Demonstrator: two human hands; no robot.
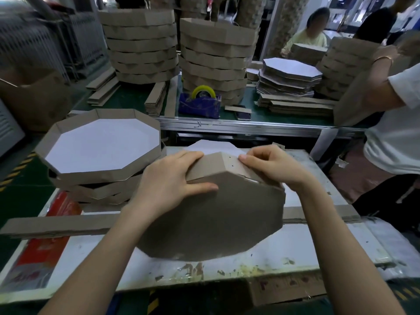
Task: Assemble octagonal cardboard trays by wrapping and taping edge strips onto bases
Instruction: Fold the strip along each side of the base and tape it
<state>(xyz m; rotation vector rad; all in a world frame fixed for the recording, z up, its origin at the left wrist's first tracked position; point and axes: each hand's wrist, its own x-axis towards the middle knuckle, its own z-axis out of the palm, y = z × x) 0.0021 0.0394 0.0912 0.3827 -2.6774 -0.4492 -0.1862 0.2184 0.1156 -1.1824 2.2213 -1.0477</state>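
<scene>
A stained white tabletop [295, 246] in a crowded workshop carries the work. The fingers [193, 156] of the left hand [168, 185] curl over the upper rim of the base [211, 221]. Its thumb presses on the brown face, clamping the edge strip [218, 162] there. The right hand [270, 169] pinches the same strip just to the right along the rim. The base stands tilted, lower edge on the tabletop, brown side toward the wearer.

The strip looks folded round only the upper few sides, so I judge the wrap barely begun. The remaining sides and the taping are left.

Left of the base, a stack of finished trays [102, 146] sits close and crowds that side. Loose strips [56, 226] lie crosswise behind the base, showing out on both sides. Beyond the base, a tape dispenser [200, 103] stands on a green tabletop [136, 96], well apart across a gap. Right of the base a person [395, 133] stands near. The most open room is in front of the base, toward the wearer.
</scene>
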